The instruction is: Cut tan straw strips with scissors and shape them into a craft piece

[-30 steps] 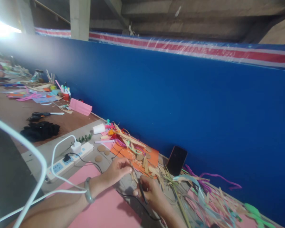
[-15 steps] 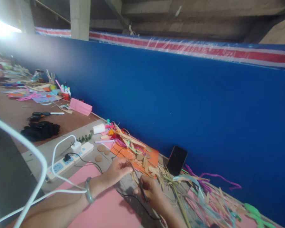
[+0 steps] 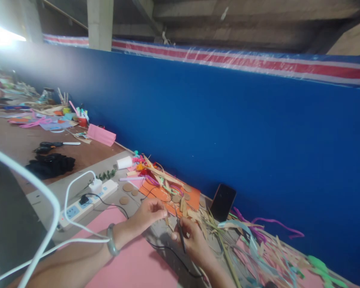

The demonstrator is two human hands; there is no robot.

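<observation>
Blue partition (image 3: 216, 132) runs behind the work surface, topped with a red, white and blue band (image 3: 258, 66), with a pale column (image 3: 100, 24) rising beyond it. Against its foot stretches a grey tabletop (image 3: 87, 173), meeting a brown one (image 3: 25, 140) farther left, where a black cloth (image 3: 52, 165) lies bunched up.

Both hands hang close together over the grey top, near an orange sheet (image 3: 194, 196) strewn with tan scraps. The right hand (image 3: 192, 239) has its fingers closed round a dark slim tool (image 3: 181, 235) — its thin tip slants up and away, towards the orange sheet. The left hand (image 3: 150, 214), a bangle (image 3: 112, 240) at its wrist, brings thumb and fingertips together just beside that tool; I cannot tell whether anything is pinched there. A pale strip (image 3: 168, 222) shows between the two hands, too blurred to say if either touches it.

Below the left forearm spreads a pink sheet (image 3: 132, 262), and just beyond lies a power strip (image 3: 109, 187) with a white adapter (image 3: 96, 185) and a black plug in it. Past the right hand, a phone (image 3: 223, 202) leans on the partition — near purple strands (image 3: 279, 221) and tangled cuttings
</observation>
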